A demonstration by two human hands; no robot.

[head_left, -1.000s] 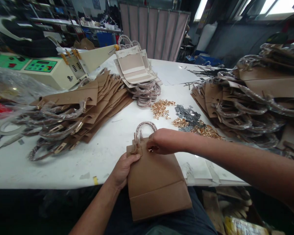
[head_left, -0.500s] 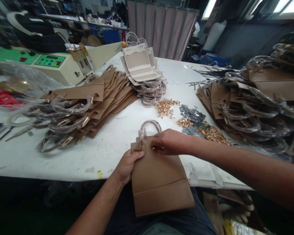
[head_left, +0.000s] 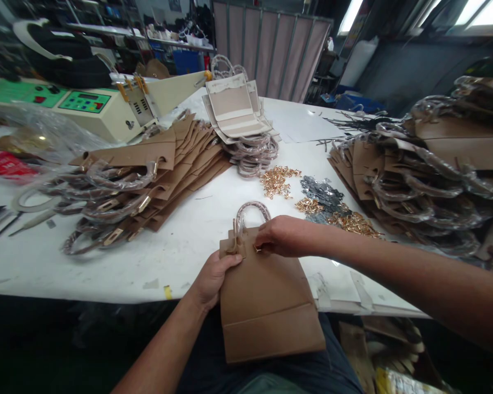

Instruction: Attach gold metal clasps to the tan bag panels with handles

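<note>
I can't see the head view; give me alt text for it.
Left hand grips a brown bag panel near its looped handle; right hand holds a gold part at its surface. Beyond, on a white table, small gold fittings and grey pieces lie between two heaps of similar brown pieces.

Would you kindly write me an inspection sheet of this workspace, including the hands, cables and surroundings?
Surface: white table with small marks and a yellow scrap.
Things in hand: brown bag with plastic-wrapped handle, across the table's near edge; gold piece at its front.
Clutter: left bag stack, right bag stack; gold fittings and grey pieces piled between.
Hands: left hand grips the bag's left edge; right hand pinches the gold piece.
Cables: nothing seen for certain; dark strips at the far side unclear.
Surroundings: cream machine with green panels, back left; pleated pink screen behind.
</note>
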